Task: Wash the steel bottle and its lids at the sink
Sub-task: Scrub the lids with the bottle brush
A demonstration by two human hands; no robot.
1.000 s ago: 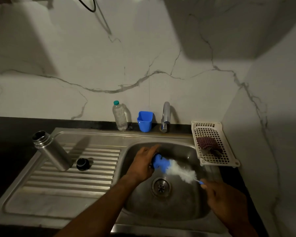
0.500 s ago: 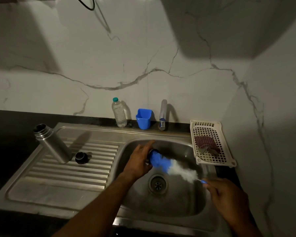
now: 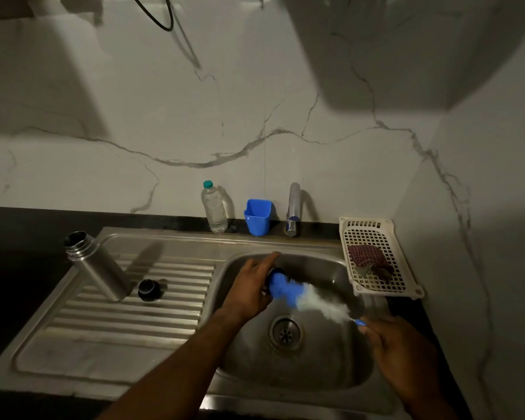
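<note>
The open steel bottle point(image 3: 99, 266) stands on the ribbed drainboard point(image 3: 134, 316), left of the basin. A small black lid point(image 3: 148, 289) lies just right of its base. Over the sink basin point(image 3: 315, 353) my left hand point(image 3: 252, 286) grips a dark lid point(image 3: 275, 272), mostly hidden by my fingers. My right hand point(image 3: 397, 350) holds the blue handle of a bottle brush point(image 3: 306, 298), whose blue and white bristles press into that lid.
A clear plastic bottle point(image 3: 214, 209), a blue cup point(image 3: 256, 216) and the tap point(image 3: 293, 209) stand along the back ledge. A white perforated tray point(image 3: 373, 237) with a checked cloth point(image 3: 369, 260) sits right of the basin. The drain point(image 3: 285, 331) is below the brush.
The view has shifted slightly. Both hands stay over the basin, the brush still worked against the lid in my left hand.
</note>
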